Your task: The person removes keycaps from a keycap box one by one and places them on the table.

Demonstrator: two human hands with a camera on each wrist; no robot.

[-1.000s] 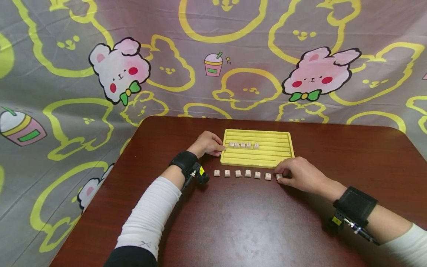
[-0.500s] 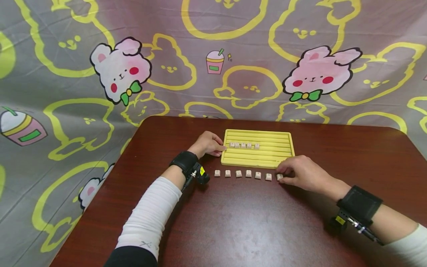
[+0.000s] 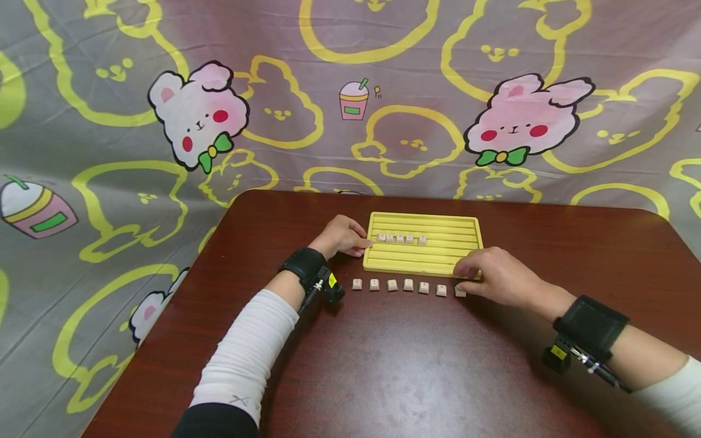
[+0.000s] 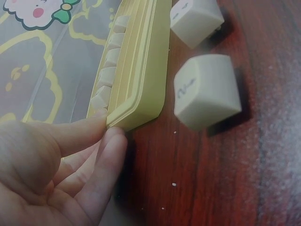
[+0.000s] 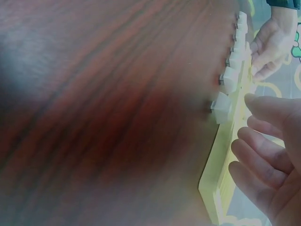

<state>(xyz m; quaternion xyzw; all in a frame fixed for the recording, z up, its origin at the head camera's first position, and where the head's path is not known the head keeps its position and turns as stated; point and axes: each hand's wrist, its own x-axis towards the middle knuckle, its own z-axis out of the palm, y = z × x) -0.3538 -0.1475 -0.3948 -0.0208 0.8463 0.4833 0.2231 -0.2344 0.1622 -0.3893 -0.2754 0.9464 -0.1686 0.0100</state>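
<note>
The tabletop (image 3: 416, 377), glossy and streaked like dark wood, may let small pieces skid, so a light touch should pay. Nearer its far edge than its near one lies the yellow tray (image 3: 416, 258), rigid and plastic-looking, ridged lengthwise. The left hand (image 3: 344, 236) pinches its left edge between thumb and fingers; that steadying grip is worth keeping. The right hand (image 3: 495, 277) has loosely bent, parted fingers and grips nothing; thumb contact is unclear. Five off-white keycaps (image 3: 400, 239) sit in one groove; seven loose keycaps (image 3: 408, 285) line the tray's near edge. Their tapered walls probably suit a pinch on opposite sides.
</note>
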